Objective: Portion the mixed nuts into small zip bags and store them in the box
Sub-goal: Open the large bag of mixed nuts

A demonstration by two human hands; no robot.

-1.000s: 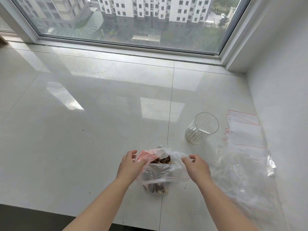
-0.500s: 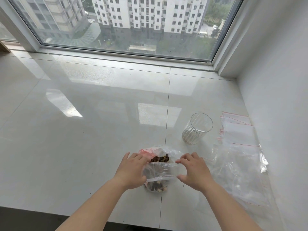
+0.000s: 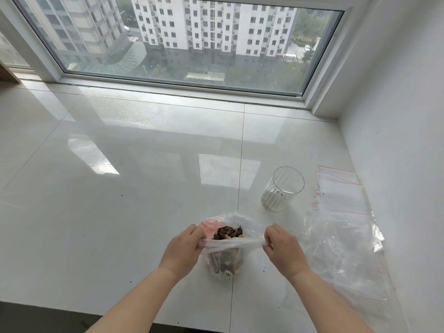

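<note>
1. My left hand [image 3: 181, 251], lower centre of frame: grip clamped on the left edge of the clear bag's [image 3: 225, 255] mouth.
2. Bag stands on the white table [image 3: 120, 200] between my hands, mixed nuts [image 3: 228, 233] visible inside.
3. My right hand [image 3: 284, 252]: grip pinching the bag's right edge.
4. Ribbed glass [image 3: 282, 189] upright, upper right of the bag.
5. Zip bags [image 3: 341, 203] lie flat at right.
</note>
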